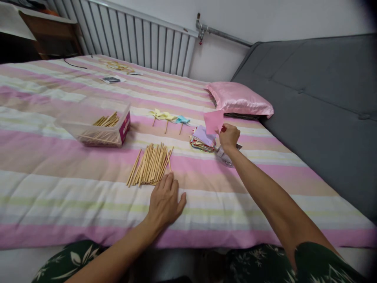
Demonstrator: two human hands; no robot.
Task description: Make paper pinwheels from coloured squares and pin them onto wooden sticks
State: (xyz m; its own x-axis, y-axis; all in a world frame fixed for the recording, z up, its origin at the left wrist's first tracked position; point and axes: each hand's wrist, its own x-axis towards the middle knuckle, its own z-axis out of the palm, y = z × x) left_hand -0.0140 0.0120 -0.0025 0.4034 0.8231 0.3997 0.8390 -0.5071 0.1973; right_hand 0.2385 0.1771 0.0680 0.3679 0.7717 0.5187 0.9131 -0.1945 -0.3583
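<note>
My right hand point(229, 136) pinches a square of pink paper point(212, 121) by its edge and holds it up. Just below and to the left lies a stack of coloured paper squares point(204, 136), with a lilac one on top. A clear roll-like object point(225, 158), partly covered by my right hand and forearm, is beside the stack. My left hand point(165, 198) rests palm down, fingers stretched out, at the near right end of a pile of thin wooden sticks point(151, 164). Behind the pile, three small paper pinwheels on sticks, two yellow point(167, 116) and one blue point(182, 119), lie in a row.
Everything lies on a striped bedspread point(88, 188). At left, a clear plastic box point(125, 125) holds more sticks. Farther back are a pink pillow point(240, 97), a yellow tangle point(116, 66) and a small dark packet point(112, 79). A grey padded headboard point(318, 90) borders the right; a radiator point(132, 35) stands behind.
</note>
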